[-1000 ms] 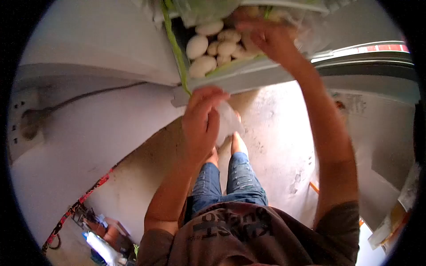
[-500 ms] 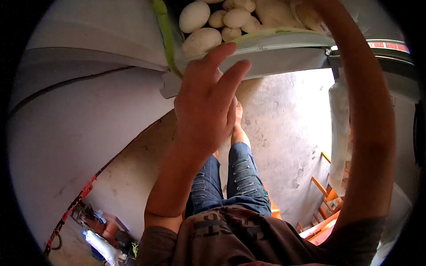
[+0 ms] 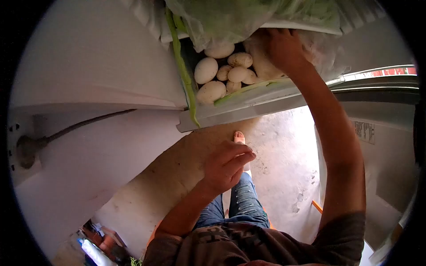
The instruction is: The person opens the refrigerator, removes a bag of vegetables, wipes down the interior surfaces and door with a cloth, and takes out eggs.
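Observation:
My right hand (image 3: 286,51) reaches into an open fridge drawer (image 3: 262,95) and rests on a clear plastic bag (image 3: 262,57) with pale contents. Its fingers bend over the bag, with the tips hidden below the shelf edge. Left of the bag lie several white eggs (image 3: 206,70), some speckled with dirt. A long green bean pod (image 3: 188,84) hangs over the drawer's left side. In front of the drawer, above my legs, my left hand (image 3: 226,166) hovers with loosely bent fingers, thumb and forefinger slightly apart. Nothing shows in it.
Above the drawer, a plastic bag of greens (image 3: 226,17) droops over the white shelf edge (image 3: 306,26). The opened fridge door (image 3: 372,155) stands at the right. A power plug and cord (image 3: 33,148) are on the left. Odds and ends (image 3: 104,241) lie on the floor at lower left.
My view has tilted up, bringing the shelf and its bag of greens into sight. My left hand has drawn back from the drawer's front, fingers closer together. My right hand stays at the bag.

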The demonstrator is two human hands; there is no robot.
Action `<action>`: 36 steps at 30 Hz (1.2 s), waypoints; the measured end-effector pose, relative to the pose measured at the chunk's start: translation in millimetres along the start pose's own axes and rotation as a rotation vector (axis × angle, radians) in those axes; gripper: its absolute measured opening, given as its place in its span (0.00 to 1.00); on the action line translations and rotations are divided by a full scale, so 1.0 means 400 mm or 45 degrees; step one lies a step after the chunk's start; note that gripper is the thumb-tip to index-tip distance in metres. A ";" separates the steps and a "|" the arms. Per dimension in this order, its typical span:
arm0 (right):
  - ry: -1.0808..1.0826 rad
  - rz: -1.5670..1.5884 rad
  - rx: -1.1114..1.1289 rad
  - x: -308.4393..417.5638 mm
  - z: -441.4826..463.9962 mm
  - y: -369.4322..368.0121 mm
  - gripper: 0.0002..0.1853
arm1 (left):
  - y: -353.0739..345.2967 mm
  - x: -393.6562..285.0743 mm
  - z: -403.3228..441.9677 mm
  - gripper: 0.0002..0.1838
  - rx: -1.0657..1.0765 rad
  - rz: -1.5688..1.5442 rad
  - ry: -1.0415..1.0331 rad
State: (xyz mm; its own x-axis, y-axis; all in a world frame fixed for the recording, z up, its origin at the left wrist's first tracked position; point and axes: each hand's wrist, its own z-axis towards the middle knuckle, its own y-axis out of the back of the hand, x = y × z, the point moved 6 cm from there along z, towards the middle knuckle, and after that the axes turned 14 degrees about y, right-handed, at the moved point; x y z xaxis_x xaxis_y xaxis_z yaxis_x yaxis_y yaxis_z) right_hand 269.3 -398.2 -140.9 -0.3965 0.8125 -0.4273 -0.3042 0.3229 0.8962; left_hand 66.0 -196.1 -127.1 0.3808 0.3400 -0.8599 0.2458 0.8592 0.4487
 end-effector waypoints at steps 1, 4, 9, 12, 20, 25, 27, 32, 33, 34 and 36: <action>-0.003 0.004 -0.007 -0.001 -0.001 0.007 0.22 | -0.003 -0.002 -0.005 0.12 0.000 0.009 -0.002; -0.011 0.232 0.014 -0.001 -0.012 0.028 0.26 | -0.010 -0.010 -0.001 0.11 0.054 -0.032 0.056; 0.201 0.606 -0.227 0.000 -0.046 0.095 0.26 | 0.020 -0.084 0.042 0.10 -0.025 -0.055 -0.021; 0.223 0.830 -0.408 -0.002 -0.102 0.179 0.24 | 0.037 -0.125 0.056 0.12 -0.059 -0.079 -0.039; -0.487 2.376 -0.379 0.174 -0.414 0.279 0.18 | 0.083 -0.220 0.069 0.14 -0.004 -0.200 0.112; -0.728 2.860 -0.659 0.289 -0.522 0.342 0.36 | 0.067 -0.295 0.066 0.14 0.163 -0.218 0.145; -0.849 2.925 -0.733 0.315 -0.550 0.382 0.36 | 0.048 -0.324 0.055 0.15 0.243 -0.137 0.097; -1.110 2.633 -0.755 0.327 -0.633 0.403 0.25 | 0.022 -0.378 0.040 0.16 0.326 -0.086 -0.103; -1.145 2.545 -0.840 0.313 -0.647 0.403 0.22 | 0.022 -0.393 0.040 0.16 0.352 -0.082 -0.096; -1.182 2.488 -0.882 0.285 -0.658 0.427 0.19 | 0.020 -0.415 0.043 0.16 0.378 -0.064 -0.092; -1.195 2.309 -0.995 0.241 -0.680 0.450 0.15 | 0.013 -0.453 0.062 0.16 0.372 0.016 -0.204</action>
State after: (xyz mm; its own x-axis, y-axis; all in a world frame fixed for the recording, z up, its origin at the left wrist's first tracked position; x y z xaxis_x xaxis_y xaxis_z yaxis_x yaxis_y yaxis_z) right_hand -59.2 -393.7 -53.2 -0.2319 -0.0652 0.9705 -0.4796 -0.8603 -0.1724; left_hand 20.6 -262.6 37.0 0.5148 0.2657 -0.8151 0.4768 0.7014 0.5299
